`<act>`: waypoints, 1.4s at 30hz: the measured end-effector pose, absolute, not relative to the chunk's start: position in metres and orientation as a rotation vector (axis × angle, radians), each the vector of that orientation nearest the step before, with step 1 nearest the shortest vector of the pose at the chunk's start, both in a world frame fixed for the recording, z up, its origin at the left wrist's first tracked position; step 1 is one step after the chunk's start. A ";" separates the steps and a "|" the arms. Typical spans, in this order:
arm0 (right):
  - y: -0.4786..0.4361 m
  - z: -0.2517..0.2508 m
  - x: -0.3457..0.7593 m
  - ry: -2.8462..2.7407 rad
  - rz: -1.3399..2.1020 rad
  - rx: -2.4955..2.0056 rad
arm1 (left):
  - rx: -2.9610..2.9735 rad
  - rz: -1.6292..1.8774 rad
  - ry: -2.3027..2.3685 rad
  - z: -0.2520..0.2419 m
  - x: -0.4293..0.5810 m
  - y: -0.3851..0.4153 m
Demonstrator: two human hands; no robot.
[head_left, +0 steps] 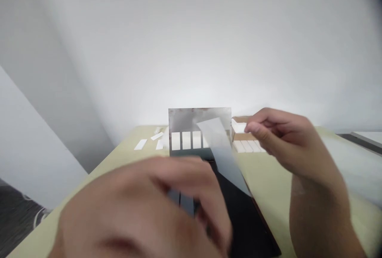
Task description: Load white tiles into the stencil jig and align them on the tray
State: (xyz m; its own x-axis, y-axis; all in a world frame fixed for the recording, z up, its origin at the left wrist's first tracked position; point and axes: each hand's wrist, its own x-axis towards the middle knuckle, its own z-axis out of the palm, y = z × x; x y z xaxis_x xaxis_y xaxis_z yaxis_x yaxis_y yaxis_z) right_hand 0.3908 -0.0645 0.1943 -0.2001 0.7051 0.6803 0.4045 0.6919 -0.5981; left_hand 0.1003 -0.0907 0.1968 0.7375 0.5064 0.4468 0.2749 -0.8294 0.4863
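Note:
My left hand (155, 206), large and blurred in the foreground, has its fingers curled in. Its fingertips are turned away, so what they grip is hidden. A translucent strip of film (223, 154) slants down just beyond it; I cannot tell whether the hand touches it. To the right, my right hand (277, 134) is raised with thumb and forefinger pinched together, and anything between them is too small to make out. Behind the film stands a shiny metal-like plate (199, 116), with a row of white rectangles (186, 140) across it. A black flat panel (238, 214) lies below, partly covered by my left hand.
An open cardboard box (238, 135) with white contents sits behind my right hand, a row of white strips (246, 146) before it. Several white pieces (141, 144) lie at the left of the yellowish table (119, 162). A white wall (209, 51) rises behind.

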 end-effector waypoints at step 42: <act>-0.063 0.182 0.344 -1.952 0.351 -0.756 | 2.731 1.145 0.864 0.208 0.103 -0.052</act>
State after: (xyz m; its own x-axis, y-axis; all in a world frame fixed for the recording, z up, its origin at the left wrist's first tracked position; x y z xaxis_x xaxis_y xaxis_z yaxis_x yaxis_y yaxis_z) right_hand 0.3439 -0.0629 0.1823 -0.3309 0.6401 0.6933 0.3589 0.7649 -0.5349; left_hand 0.1035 -0.0522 0.2083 0.5679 0.5167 0.6407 0.4744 -0.8416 0.2581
